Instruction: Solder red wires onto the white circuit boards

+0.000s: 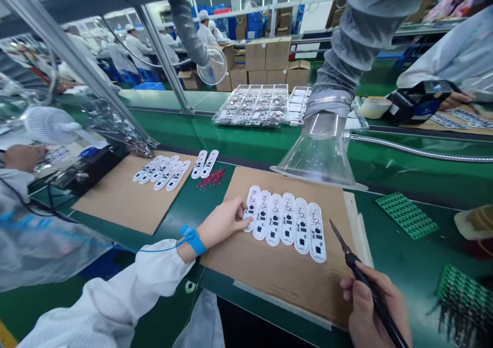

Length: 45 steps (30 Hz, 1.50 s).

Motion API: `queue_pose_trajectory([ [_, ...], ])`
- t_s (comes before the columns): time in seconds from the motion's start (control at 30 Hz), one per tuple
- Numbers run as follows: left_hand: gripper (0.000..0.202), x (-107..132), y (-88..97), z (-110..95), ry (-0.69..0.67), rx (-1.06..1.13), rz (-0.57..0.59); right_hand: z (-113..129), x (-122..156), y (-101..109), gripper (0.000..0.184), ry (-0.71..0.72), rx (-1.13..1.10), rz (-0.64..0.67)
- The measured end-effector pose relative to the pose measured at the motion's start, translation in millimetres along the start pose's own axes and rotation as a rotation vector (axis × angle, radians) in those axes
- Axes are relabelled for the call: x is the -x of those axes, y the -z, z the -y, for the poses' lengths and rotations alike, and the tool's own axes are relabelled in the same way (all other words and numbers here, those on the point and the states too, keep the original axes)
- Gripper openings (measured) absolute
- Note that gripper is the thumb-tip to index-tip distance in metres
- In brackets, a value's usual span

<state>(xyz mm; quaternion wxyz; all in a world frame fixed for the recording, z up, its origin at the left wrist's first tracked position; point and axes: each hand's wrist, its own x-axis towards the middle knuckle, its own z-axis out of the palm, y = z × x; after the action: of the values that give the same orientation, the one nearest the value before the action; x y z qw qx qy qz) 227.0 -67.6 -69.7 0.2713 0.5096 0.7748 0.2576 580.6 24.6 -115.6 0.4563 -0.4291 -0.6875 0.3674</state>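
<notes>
A row of several long white circuit boards point(288, 219) with rounded ends lies side by side on a sheet of brown cardboard point(277, 281). Each board carries black chips and thin wires near its top. My left hand point(227, 219), with a blue strap around its wrist, grips the leftmost board point(252, 204) between thumb and fingers. In my right hand point(375, 302) is a black soldering iron point(360, 273), its tip just right of the row, apart from the boards.
Red wires point(212, 179) and two white boards point(204, 163) lie beyond my left hand. A clear fume hood point(319, 153) hangs low behind the row. Green circuit boards point(407, 215) lie at right. A co-worker's sleeve point(23, 194) is at left. A compartment tray point(252, 105) stands behind.
</notes>
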Motion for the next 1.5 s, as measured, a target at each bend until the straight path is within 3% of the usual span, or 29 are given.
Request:
queue_pose_trajectory([
  [0.27, 0.028, -26.2, 6.4, -1.0, -0.188, 0.073, 0.178, 22.2, 3.6, -10.1, 0.043, -0.050, 0.000, -0.128],
  [0.4, 0.023, -41.6, 11.3, -0.1, -0.277, 0.174, 0.173, 21.0, 9.4, -11.0, 0.045, -0.063, 0.000, -0.192],
  [0.57, 0.015, -53.2, 12.3, 16.5, -0.304, 0.349, 0.180, 19.1, 13.9, -13.0, 0.038, -0.026, 0.012, -0.253],
  [0.77, 0.025, -64.0, 7.2, 28.5, -0.143, 0.745, 0.261, 21.5, 11.4, -16.4, 0.028, 0.016, 0.038, -0.238],
  [0.93, 0.027, -69.5, 8.3, 25.6, -0.121, 0.912, 0.297, 24.0, 12.4, -13.8, 0.020, 0.067, 0.032, -0.181],
  [1.1, 0.028, -67.4, 14.5, 22.1, -0.164, 0.849, 0.267, 30.4, 17.9, -12.9, 0.017, 0.043, -0.016, -0.170],
  [1.2, 0.030, -65.3, 23.6, 23.3, -0.270, 0.599, 0.232, 39.9, 21.5, -21.6, 0.016, -0.028, -0.088, -0.176],
  [1.3, 0.026, -63.3, 30.8, 26.0, -0.335, 0.356, 0.116, 50.4, 20.6, -38.0, 0.015, -0.047, -0.097, -0.103],
  [1.4, 0.026, -63.8, 32.1, 28.5, -0.310, 0.362, 0.024, 61.2, 11.0, -55.5, 0.014, -0.004, -0.079, -0.031],
  [1.5, 0.027, -68.0, 32.3, 30.7, -0.234, 0.529, 0.055, 74.2, -8.5, -66.6, 0.014, -0.008, -0.063, 0.038],
])
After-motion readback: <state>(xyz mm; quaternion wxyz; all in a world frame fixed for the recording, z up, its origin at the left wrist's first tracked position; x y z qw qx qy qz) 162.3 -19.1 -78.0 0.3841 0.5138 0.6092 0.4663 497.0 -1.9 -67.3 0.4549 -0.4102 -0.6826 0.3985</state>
